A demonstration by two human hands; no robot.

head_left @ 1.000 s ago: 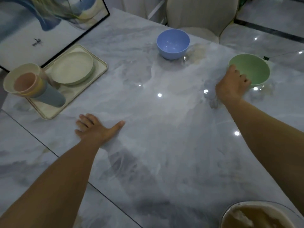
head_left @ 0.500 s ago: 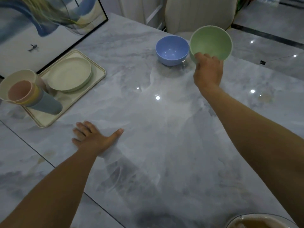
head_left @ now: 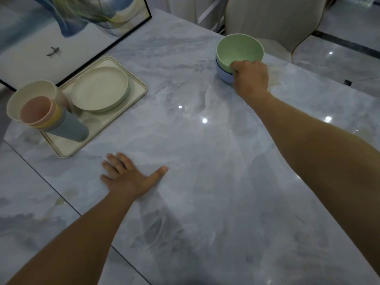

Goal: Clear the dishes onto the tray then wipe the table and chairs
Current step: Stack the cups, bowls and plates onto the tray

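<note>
Our right hand [head_left: 249, 79] pinches the rim of the green bowl [head_left: 239, 49] — it sits inside the blue bowl [head_left: 223, 76], upper right. We should hold both bowls low and carry them level to the tray [head_left: 98, 126] at the left. Our left hand [head_left: 127, 177] lies flat on the table [head_left: 205, 182], fingers loose. A moment ago the green bowl hung in the air.

The right hand [head_left: 249, 79] grips the green bowl [head_left: 239, 49], nested in the blue bowl [head_left: 222, 74] at the table's [head_left: 205, 161] far edge. The left hand [head_left: 127, 177] lies flat near the tray [head_left: 141, 88] at the left edge.
</note>
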